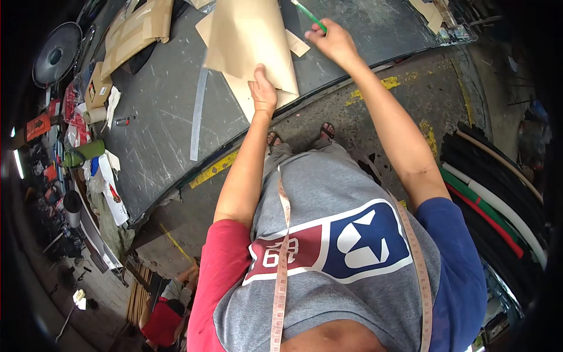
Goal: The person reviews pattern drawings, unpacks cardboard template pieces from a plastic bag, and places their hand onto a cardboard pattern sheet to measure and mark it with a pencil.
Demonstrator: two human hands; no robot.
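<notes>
My left hand [263, 94] grips the lower edge of a large brown paper sheet [249, 35], which is lifted and curved above the dark table. Under it, paler paper [237, 97] shows at the table's front edge. My right hand [337, 42], to the right of the sheet, is closed on a green pencil-like tool [311, 16] whose tip points up and left. A small tan strip of card [297, 43] lies between the sheet and my right hand.
On the dark table [158, 117] lie a long grey strip [199, 114], taped cardboard [138, 35] and a small dark tool [125, 121]. Cluttered rolls and scraps line the left edge. Fabric rolls [492, 205] stand at right. A person in red [161, 322] is at lower left.
</notes>
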